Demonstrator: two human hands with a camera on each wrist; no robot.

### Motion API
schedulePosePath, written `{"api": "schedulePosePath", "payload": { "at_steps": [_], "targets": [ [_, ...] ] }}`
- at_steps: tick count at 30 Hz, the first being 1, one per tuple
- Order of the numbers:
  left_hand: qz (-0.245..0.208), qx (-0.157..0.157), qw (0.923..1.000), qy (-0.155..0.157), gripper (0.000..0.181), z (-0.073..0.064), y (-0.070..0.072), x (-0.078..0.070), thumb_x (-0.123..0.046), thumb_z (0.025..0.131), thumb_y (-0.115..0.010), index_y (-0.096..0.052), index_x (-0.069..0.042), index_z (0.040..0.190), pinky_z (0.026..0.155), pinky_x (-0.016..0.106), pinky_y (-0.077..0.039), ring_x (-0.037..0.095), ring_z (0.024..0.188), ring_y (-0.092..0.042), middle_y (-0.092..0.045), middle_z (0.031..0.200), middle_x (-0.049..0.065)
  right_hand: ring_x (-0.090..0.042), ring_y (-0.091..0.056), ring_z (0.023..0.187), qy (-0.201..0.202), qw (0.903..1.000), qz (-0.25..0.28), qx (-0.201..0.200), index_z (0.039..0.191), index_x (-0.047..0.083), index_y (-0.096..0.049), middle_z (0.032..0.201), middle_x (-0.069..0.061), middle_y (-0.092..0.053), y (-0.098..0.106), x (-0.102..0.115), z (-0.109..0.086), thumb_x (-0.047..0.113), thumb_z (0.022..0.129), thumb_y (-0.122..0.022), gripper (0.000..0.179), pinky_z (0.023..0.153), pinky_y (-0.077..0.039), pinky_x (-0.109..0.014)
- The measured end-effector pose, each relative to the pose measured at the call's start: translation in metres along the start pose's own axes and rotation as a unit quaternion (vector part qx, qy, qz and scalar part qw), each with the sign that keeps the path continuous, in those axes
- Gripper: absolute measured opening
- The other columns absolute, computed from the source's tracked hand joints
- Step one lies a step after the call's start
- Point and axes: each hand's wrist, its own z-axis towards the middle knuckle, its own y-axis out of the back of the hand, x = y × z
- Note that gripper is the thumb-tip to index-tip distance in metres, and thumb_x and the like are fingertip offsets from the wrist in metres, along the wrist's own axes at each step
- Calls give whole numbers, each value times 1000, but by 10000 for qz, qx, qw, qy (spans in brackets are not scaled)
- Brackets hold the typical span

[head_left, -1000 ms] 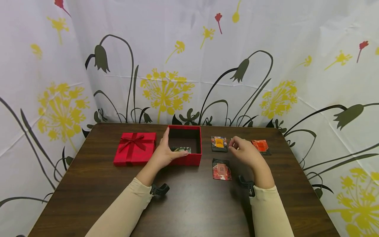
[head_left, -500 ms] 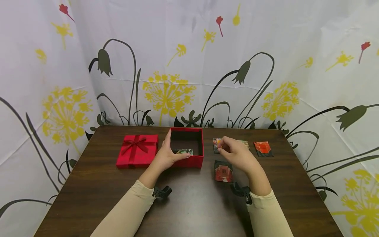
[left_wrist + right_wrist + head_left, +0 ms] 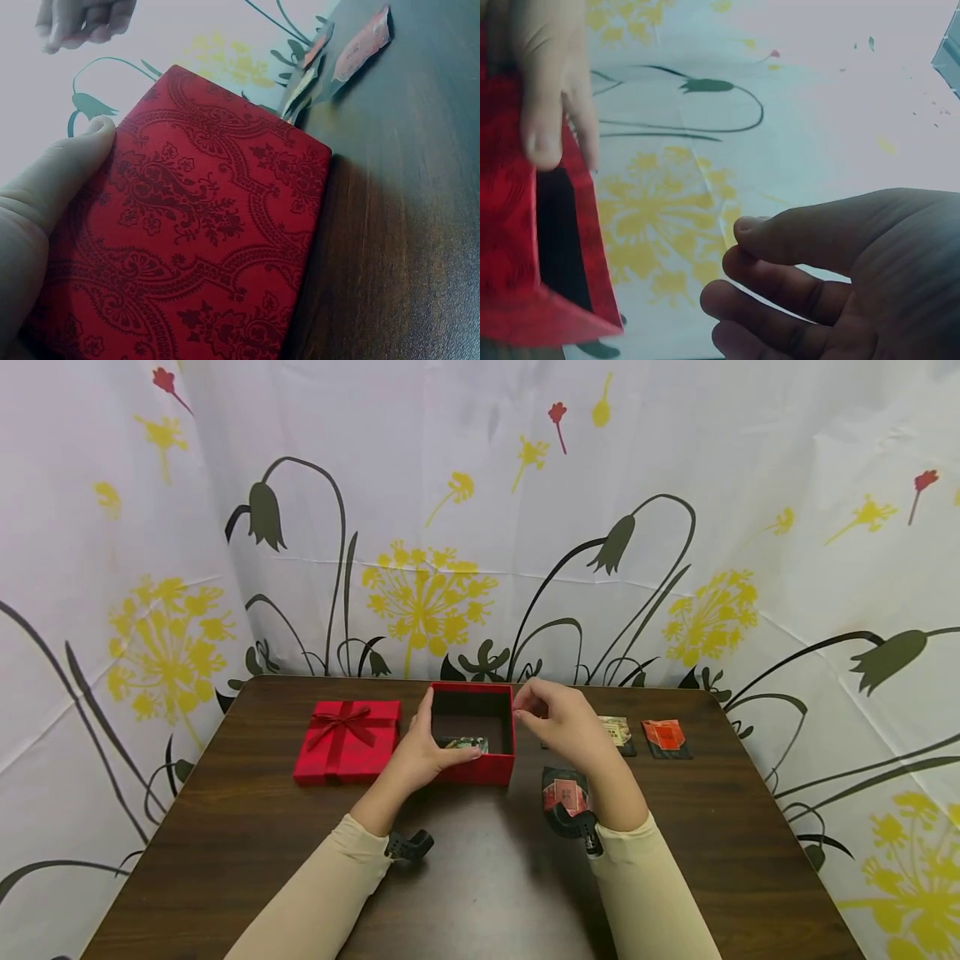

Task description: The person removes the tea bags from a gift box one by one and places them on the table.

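Note:
My left hand (image 3: 418, 758) grips the front left corner of a red gift box (image 3: 491, 769), its thumb on the front rim. In the left wrist view, the patterned wall of this box (image 3: 187, 202) fills the middle, with the thumb along its edge. A green printed sachet (image 3: 467, 743) shows inside the box, near the front. My right hand (image 3: 564, 720) hovers just off the box's right rim. Its thumb and index fingertip meet in the right wrist view, with nothing visible between them; the other fingers are loosely curled.
Left of the box lies its red lid (image 3: 348, 742) with a ribbon bow. On the right are a red-and-black sachet (image 3: 566, 789), a pale yellow sachet (image 3: 618, 732) and an orange sachet (image 3: 667, 737). Another sachet is mostly hidden behind my right hand. A floral curtain (image 3: 480, 527) hangs behind the table.
My right hand has moved left from the back sachets to the box's right rim, uncovering the pale yellow sachet and covering the one beside it. My left hand stays on the box.

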Motion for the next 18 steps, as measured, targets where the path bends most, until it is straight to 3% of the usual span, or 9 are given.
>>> {"api": "schedulePosePath", "payload": {
  "at_steps": [8, 18],
  "targets": [
    [-53, 32, 10000, -39, 147, 0, 1, 1, -63, 74, -96, 4, -30, 177, 126, 76, -28, 48, 169, -11, -9, 183, 20, -14, -70, 89, -123, 9996, -22, 268, 102, 18, -74, 97, 3, -76, -29, 5, 33, 14, 102, -79, 6, 81, -59, -36],
    [-122, 85, 9999, -87, 143, 1, 3, 3, -54, 80, -96, 8, -37, 175, 127, 74, -28, 45, 169, -13, -7, 184, 15, -17, -67, 86, -63, 9983, -323, 482, 99, 16, -74, 94, 1, -74, -60, -3, 74, 14, 101, -78, 5, 81, -58, -37]
  ]
}}
